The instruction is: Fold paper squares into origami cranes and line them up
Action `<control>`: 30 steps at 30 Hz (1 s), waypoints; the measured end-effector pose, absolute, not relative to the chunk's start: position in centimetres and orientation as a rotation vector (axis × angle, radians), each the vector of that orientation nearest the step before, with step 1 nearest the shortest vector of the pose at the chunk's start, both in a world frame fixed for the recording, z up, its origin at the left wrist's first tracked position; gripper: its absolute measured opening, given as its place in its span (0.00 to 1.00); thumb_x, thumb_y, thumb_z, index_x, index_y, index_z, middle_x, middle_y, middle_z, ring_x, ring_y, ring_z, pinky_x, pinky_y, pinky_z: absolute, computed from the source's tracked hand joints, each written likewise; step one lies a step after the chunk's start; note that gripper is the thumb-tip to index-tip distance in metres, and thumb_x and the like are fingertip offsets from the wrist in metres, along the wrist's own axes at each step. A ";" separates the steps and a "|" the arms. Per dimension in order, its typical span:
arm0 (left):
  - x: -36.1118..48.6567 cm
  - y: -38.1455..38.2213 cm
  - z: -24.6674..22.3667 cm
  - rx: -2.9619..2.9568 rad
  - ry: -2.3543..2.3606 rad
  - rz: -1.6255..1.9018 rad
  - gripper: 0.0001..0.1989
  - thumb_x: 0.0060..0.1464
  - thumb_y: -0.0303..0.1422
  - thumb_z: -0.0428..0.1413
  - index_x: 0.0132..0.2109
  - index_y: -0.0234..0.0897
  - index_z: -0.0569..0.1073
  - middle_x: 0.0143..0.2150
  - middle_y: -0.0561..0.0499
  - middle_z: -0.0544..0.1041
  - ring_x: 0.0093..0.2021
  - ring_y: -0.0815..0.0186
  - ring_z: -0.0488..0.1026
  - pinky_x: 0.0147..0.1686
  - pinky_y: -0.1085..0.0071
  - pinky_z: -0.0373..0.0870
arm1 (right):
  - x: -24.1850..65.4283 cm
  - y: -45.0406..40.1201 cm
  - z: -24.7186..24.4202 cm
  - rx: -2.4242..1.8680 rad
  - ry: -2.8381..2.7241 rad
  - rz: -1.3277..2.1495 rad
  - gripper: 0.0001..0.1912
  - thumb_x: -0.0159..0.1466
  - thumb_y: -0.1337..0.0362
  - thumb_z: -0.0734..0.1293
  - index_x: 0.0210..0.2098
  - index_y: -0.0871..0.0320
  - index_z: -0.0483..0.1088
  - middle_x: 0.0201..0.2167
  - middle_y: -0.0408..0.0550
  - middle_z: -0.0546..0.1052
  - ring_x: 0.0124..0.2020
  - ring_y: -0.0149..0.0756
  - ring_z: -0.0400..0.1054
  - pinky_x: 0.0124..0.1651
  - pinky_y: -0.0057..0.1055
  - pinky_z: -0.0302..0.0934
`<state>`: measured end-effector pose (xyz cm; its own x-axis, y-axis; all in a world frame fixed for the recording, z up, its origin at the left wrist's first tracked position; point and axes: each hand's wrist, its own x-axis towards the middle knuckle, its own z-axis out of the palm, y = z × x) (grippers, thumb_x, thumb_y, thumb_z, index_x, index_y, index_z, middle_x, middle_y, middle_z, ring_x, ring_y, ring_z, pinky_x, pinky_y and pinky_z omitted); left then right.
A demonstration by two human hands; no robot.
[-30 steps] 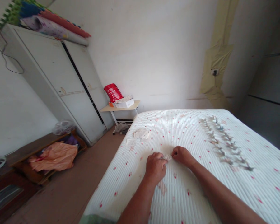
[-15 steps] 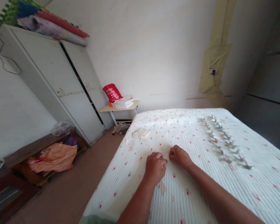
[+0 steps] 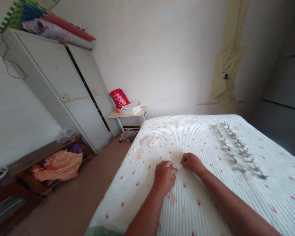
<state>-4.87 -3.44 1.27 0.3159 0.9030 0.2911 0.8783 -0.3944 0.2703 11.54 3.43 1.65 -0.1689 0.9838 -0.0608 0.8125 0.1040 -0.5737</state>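
Note:
A small piece of printed paper (image 3: 178, 166) lies between my two hands on the white bedspread (image 3: 189, 203) with red dots. My left hand (image 3: 164, 175) pinches its left end between thumb and fingers. At its right end, the curled fingertips of my right hand (image 3: 191, 162) grip the paper. Farther up the bed to the left sits a small pile of paper pieces (image 3: 149, 141). On the right side of the bed, several small folded figures (image 3: 232, 159) stand in rows.
Beyond the bed's far left corner, a small table (image 3: 113, 114) holds a red bag (image 3: 119, 97) and a white box (image 3: 131, 109). A tall cabinet (image 3: 64, 82) and a low wooden shelf (image 3: 22, 160) with an orange bag (image 3: 59, 165) stand left.
My right hand has moved slightly to the right, away from my left hand, and more of the paper shows between them. The camera view has shifted a little.

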 end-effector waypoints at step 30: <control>-3.8 -3.3 1.6 2.379 1.820 0.660 0.07 0.49 0.32 0.53 0.30 0.42 0.77 0.36 0.50 0.72 0.42 0.64 0.65 0.41 0.67 0.59 | 12.1 2.9 0.7 -1.437 -2.141 0.615 0.22 0.52 0.77 0.58 0.42 0.55 0.71 0.44 0.48 0.70 0.42 0.33 0.66 0.45 0.27 0.57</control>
<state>-3.84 -3.29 1.55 0.2043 0.9352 0.2893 0.9034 -0.2939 0.3121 12.10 2.95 0.68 -0.3291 0.9332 0.1444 0.7146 0.3461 -0.6080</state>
